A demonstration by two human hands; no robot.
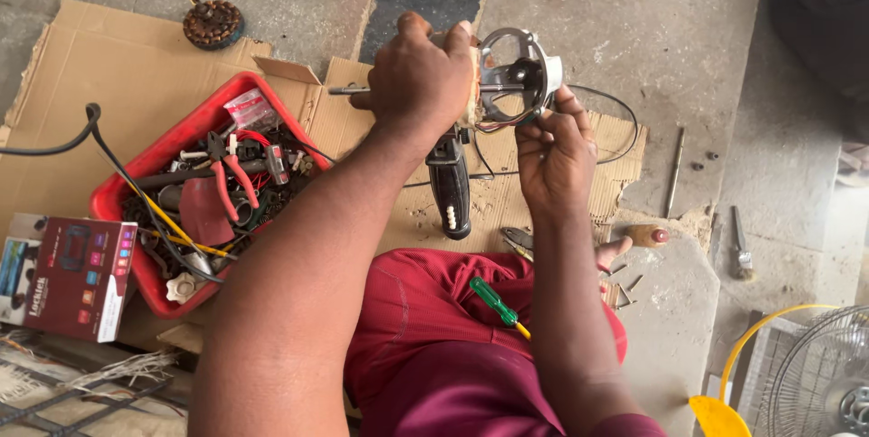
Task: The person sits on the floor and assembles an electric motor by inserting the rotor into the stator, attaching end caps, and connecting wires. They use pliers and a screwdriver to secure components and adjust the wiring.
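Note:
My left hand [418,75] is wrapped around a small electric motor with a steel shaft sticking out to the left. Fixed to the motor is a round grey metal bracket [520,75], which faces right. My right hand [552,152] is just below the bracket, fingertips pinching thin wires at its lower edge. A black cable [615,115] loops out from the motor over the cardboard. A black tool handle [450,188] lies under my hands. A green-handled screwdriver [493,303] rests on my lap.
A red tray [122,183] with pliers, wires and parts sits at left on flattened cardboard [109,75]. A copper-wound rotor [213,22] lies at the far left. A maroon box [77,278], loose screws, a metal rod [674,170] and a fan grille [815,374] surround me.

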